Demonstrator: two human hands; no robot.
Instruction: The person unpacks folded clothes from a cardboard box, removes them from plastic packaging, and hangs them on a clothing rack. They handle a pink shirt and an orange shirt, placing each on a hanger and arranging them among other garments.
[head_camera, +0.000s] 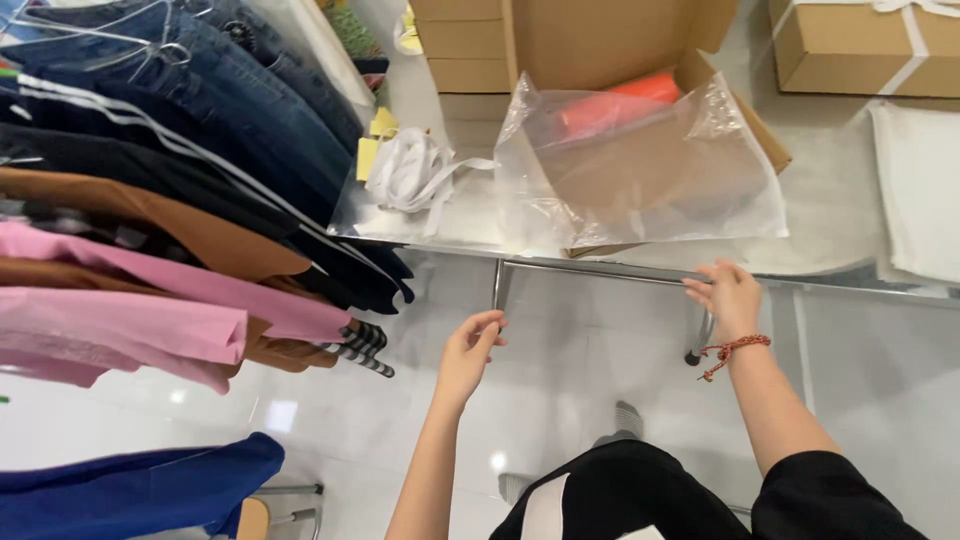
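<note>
Hands first: my right hand sits at the near edge of the table, fingers loosely curled and resting on or just over the metal rim, gripping nothing that I can make out. My left hand hangs lower, off the table, out over the white floor, thumb and fingers slightly apart and empty.

What both hands face is the clear plastic bag, which stands crumpled on the table just beyond the rim, leaning against an open cardboard box with something orange showing through the film. From my right hand the bag lies straight ahead and a little to the left, close by; its lower edge runs along the table edge, so its long side lies across my view, left to right. My left hand is well short of it, below and to the left of the bag's near corner. So I judge the right hand the nearer one.

A bundle of white strap lies left of the bag, and hanging clothes crowd the left side.
</note>
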